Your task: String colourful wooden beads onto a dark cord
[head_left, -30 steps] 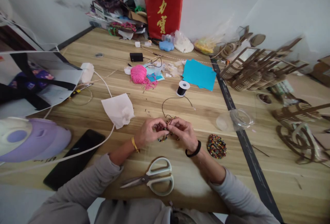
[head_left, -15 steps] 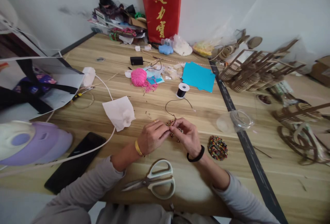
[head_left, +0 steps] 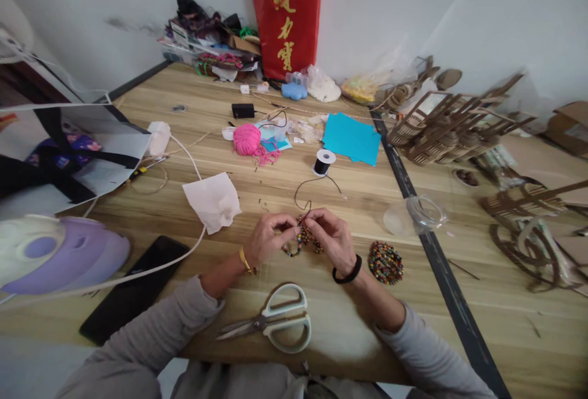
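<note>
A: What occupies the left side of the worktop?
B: A black phone lies flat. To its right is white paper, then scissors, blades pointing left, nearer the person.

A: What is the state of the left hand?
B: Thumb and forefinger pinch the beaded strand. The strand is located between both hands; part of it is hidden by the fingers.

A: And next?
B: Dark cord curves across the worktop, near the upright spool, and reaches the fingertips.

A: What is the state of the right hand?
B: Thumb and forefinger pinch the dark cord, close to the left fingertips.

A: What lies farthest right of these?
B: A coiled bead bundle, resting just beside the right wrist.
</note>
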Available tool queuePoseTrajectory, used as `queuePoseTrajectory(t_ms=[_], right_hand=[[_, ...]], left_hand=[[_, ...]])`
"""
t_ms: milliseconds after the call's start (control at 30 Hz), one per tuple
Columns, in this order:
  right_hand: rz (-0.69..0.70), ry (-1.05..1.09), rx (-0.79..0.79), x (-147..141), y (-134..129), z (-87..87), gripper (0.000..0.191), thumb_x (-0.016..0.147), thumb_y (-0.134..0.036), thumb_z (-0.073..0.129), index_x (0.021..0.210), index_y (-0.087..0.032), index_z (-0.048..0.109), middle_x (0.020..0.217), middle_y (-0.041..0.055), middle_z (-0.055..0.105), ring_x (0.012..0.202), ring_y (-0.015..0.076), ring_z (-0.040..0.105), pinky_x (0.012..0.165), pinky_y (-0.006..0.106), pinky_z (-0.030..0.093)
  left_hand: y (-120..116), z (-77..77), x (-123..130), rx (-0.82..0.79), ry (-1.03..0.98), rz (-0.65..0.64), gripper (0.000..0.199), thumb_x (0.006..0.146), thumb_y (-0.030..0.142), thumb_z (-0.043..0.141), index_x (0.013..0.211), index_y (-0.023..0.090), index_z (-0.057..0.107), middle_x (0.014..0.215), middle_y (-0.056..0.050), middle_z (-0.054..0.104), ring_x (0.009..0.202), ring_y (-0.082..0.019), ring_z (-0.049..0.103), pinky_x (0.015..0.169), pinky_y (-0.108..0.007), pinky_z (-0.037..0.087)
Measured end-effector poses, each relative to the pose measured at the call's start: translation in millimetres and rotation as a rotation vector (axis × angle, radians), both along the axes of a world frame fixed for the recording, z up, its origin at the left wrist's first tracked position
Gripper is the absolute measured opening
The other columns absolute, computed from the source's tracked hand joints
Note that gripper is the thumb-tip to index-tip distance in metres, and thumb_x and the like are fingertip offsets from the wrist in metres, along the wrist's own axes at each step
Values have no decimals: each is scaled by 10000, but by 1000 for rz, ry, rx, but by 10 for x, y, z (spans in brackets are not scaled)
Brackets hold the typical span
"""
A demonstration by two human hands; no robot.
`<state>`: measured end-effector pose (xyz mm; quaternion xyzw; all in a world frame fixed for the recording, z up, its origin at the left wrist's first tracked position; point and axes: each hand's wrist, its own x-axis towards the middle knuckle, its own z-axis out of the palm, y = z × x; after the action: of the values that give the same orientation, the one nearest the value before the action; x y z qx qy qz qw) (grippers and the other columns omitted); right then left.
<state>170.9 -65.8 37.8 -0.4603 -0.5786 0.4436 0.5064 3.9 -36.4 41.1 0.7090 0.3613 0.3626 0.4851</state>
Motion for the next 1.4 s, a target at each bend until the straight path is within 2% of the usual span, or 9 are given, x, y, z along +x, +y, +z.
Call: queuePoseTrajectory(t_ms=[100, 200, 300, 367, 533, 667, 800, 1067, 1400], right_hand=[[-47, -6, 42, -15, 12, -91, 173, 875, -336, 553, 966, -191, 574, 814, 36, 597, 721, 144, 554, 658, 274, 470], [-134, -172, 222, -45, -5, -162, 137, 875, -278, 541, 985, -199, 559, 880, 61, 586, 784, 168, 557, 701, 311, 477], [-113, -318, 413, -66, -34, -180, 152, 878, -203, 506, 1021, -202, 559, 1010, 107, 581, 927, 210, 554, 756, 350, 477], [-62, -349, 454, -72, -47, -177, 212, 882, -166, 487, 1083, -205, 540, 1064, 117, 581, 969, 212, 556, 776, 351, 479], [-4, -388, 402, -78, -37, -212, 137, 893, -166, 473, 979, -206, 571, 881, 62, 624, 810, 171, 589, 725, 308, 481], [-30, -376, 365, -87, -21, -264, 84, 876, -191, 502, 920, -201, 573, 833, 52, 616, 737, 159, 571, 665, 291, 473], [-29, -353, 340, -93, -22, -282, 55, 858, -217, 531, 899, -206, 565, 808, 41, 600, 718, 159, 560, 652, 292, 466], [-37, -406, 367, -83, -18, -287, 33, 863, -234, 539, 881, -209, 552, 803, 35, 587, 722, 161, 543, 669, 292, 445], [-28, -412, 360, -59, -18, -262, 48, 879, -230, 527, 867, -201, 563, 803, 44, 580, 744, 163, 540, 679, 284, 439]], left_hand=[[45, -82, -31, -178, -74, -17, 198, 796, 285, 594, 685, 122, 609, 598, -11, 611, 533, -96, 542, 530, -208, 437], [72, -144, -49, -275, -114, -43, 219, 780, 318, 617, 695, 116, 609, 603, -21, 624, 541, -102, 561, 543, -214, 464], [76, -166, -52, -277, -129, -71, 225, 780, 325, 619, 699, 115, 612, 597, -22, 623, 546, -106, 566, 538, -211, 466], [71, -165, -49, -228, -112, -75, 215, 786, 308, 607, 692, 115, 614, 589, -18, 613, 543, -103, 552, 530, -206, 448], [64, -168, -45, -18, 4, -5, 194, 784, 265, 590, 666, 116, 628, 586, -6, 578, 553, -94, 494, 546, -203, 388], [72, -197, -56, 45, 58, 56, 208, 801, 263, 572, 662, 118, 625, 569, 9, 548, 542, -87, 458, 548, -202, 364], [85, -229, -60, 21, 55, 58, 197, 801, 273, 583, 691, 116, 632, 605, 1, 573, 561, -88, 474, 550, -198, 367], [89, -227, -24, -209, -80, 32, 208, 740, 321, 650, 725, 119, 604, 637, -12, 602, 588, -105, 546, 565, -205, 430], [68, -295, -23, -82, -9, 82, 179, 786, 293, 613, 726, 127, 584, 645, 2, 566, 579, -86, 502, 548, -185, 402]])
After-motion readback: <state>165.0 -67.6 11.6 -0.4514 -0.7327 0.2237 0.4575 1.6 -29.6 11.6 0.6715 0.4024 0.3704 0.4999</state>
